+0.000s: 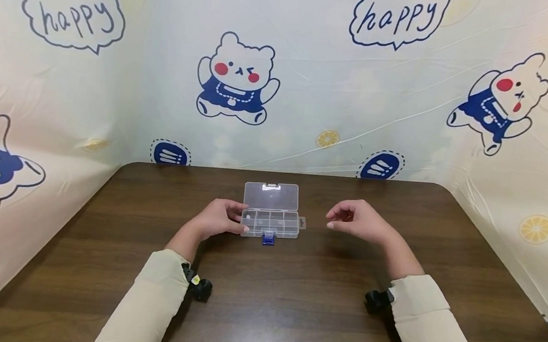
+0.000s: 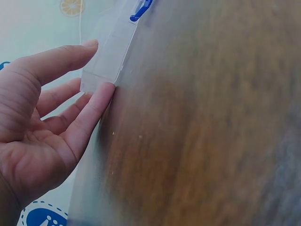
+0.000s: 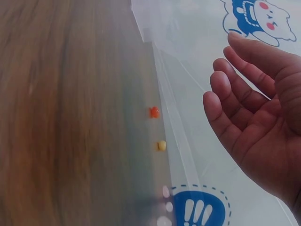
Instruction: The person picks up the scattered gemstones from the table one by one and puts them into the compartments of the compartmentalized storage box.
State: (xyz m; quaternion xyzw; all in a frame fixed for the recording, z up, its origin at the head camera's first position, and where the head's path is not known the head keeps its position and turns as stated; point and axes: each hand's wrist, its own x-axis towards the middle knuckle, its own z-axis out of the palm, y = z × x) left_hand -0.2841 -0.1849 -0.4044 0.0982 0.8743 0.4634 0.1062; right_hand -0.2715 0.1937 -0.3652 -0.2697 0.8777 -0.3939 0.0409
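An open clear plastic compartment box [image 1: 270, 223] lies on the table with its see-through lid [image 1: 271, 197] tipped back. A blue latch [image 1: 268, 239] hangs at its front. My left hand [image 1: 216, 219] holds the box's left end, thumb over the front corner and fingertips along the end wall [image 2: 107, 61]. A small pale piece shows in a left compartment. To the right of the box, my right hand [image 1: 361, 222] hovers with loosely curled fingers, holding nothing. In the right wrist view, a small orange piece [image 3: 154, 112] and a yellow one [image 3: 162, 145] lie on the table.
A dark wood table [image 1: 260, 303] spreads under both hands. Several small whitish pieces [image 3: 165, 191] sit near the yellow one in the right wrist view. A printed cloth [image 1: 303, 85] hangs behind the table and along both sides.
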